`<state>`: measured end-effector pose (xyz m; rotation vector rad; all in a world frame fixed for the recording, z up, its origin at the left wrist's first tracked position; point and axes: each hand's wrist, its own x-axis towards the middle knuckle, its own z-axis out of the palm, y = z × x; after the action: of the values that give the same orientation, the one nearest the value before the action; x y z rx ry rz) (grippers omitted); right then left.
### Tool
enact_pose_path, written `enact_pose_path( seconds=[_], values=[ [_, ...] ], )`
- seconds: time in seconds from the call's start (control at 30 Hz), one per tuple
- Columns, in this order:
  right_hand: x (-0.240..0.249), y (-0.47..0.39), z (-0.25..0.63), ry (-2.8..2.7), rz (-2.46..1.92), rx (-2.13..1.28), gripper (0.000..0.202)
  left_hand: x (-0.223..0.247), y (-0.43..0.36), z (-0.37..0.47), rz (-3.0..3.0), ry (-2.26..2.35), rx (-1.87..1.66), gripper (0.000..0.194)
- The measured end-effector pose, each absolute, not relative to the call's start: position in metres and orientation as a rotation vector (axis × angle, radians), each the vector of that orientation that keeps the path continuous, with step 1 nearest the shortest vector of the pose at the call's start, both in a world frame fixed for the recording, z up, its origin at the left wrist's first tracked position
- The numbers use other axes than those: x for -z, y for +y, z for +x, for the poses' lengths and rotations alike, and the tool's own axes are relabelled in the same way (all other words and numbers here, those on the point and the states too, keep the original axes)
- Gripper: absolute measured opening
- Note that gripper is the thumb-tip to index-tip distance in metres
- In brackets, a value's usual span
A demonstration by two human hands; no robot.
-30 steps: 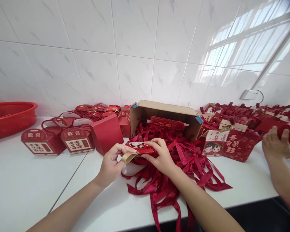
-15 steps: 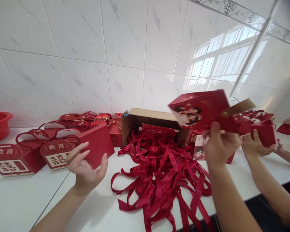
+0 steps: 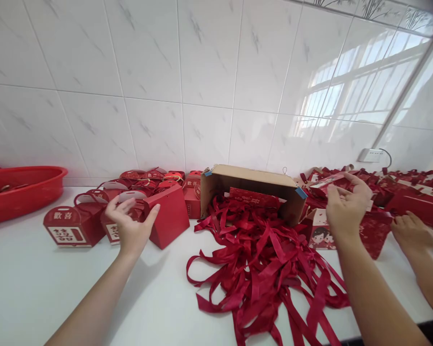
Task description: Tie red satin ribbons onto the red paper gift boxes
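Note:
Beside a plain red box [image 3: 169,216], my left hand [image 3: 132,226] is raised with its fingers spread and nothing in its grasp. My right hand [image 3: 348,204] is bent round the near end of a red printed box [image 3: 330,181] at the edge of the pile on the right; its fingers partly hide the hold. Between my hands, a heap of dark red ribbons [image 3: 252,259] spills from a cardboard box [image 3: 252,174] lying on its side. A box with cartoon faces [image 3: 321,230] stands just left of my right wrist.
Several finished-looking red gift boxes [image 3: 74,226] stand at the left, near a red basin [image 3: 25,192]. Another person's hand [image 3: 414,230] is at the far right, by more red boxes [image 3: 418,204]. A tiled wall [image 3: 209,129] rises behind the white table [image 3: 159,298].
My right hand has carried the red printed box from mid-air down to the pile behind. The view has turned right. The other person's hand no longer holds a small red box.

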<state>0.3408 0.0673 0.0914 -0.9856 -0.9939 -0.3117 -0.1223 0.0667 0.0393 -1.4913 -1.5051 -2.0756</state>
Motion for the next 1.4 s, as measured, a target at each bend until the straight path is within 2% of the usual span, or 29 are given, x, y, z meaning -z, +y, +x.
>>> enact_pose_path(
  seconds=[0.07,0.17,0.27,0.33,0.43,0.53,0.6,0.7,0.77,0.93,1.03,1.17,1.3,1.4],
  values=[
    [-0.09,0.054,0.299,-1.029,-0.861,0.349,0.033,-0.034,0.07,-0.123,-1.595,-1.54,2.143,0.083],
    [-0.075,0.043,0.239,-1.252,-0.774,0.318,0.016,-0.03,0.072,-0.123,-1.703,-1.589,2.224,0.071],
    [-0.04,0.044,0.195,-1.531,-0.724,0.188,0.016,-0.032,0.065,-0.114,-1.829,-1.57,2.304,0.066],
    [-0.014,0.047,0.176,-1.652,-0.752,0.055,0.021,-0.035,0.056,-0.104,-1.923,-1.567,2.353,0.066],
    [0.013,0.048,0.161,-1.683,-0.865,-0.157,0.041,-0.035,0.041,-0.085,-2.147,-1.531,2.351,0.065],
    [0.017,0.042,0.159,-1.655,-0.832,-0.322,0.062,-0.027,0.028,-0.066,-2.408,-1.42,2.147,0.066],
    [0.014,0.036,0.16,-1.674,-0.745,-0.363,0.065,-0.017,0.021,-0.057,-2.552,-1.263,1.901,0.067],
    [0.008,0.031,0.164,-1.737,-0.667,-0.276,0.043,-0.004,0.015,-0.05,-2.648,-0.982,1.552,0.061],
    [0.007,0.03,0.168,-1.786,-0.646,-0.17,0.029,-0.002,0.013,-0.049,-2.645,-0.834,1.455,0.059],
    [0.008,0.034,0.173,-1.844,-0.609,-0.084,0.021,-0.012,0.009,-0.046,-2.686,-0.679,1.375,0.044],
    [0.01,0.034,0.172,-1.885,-0.58,-0.126,0.02,-0.015,0.007,-0.044,-2.642,-0.669,1.389,0.03],
    [0.011,0.032,0.17,-1.865,-0.611,-0.146,0.023,-0.015,0.012,-0.045,-2.531,-0.763,1.418,0.024],
    [0.014,0.038,0.172,-1.739,-0.781,-0.16,0.039,-0.018,0.024,-0.054,-2.265,-1.002,1.695,0.013],
    [0.02,0.046,0.174,-1.799,-0.851,-0.21,0.038,-0.019,0.032,-0.06,-2.141,-1.167,1.908,0.005]
  ],
)
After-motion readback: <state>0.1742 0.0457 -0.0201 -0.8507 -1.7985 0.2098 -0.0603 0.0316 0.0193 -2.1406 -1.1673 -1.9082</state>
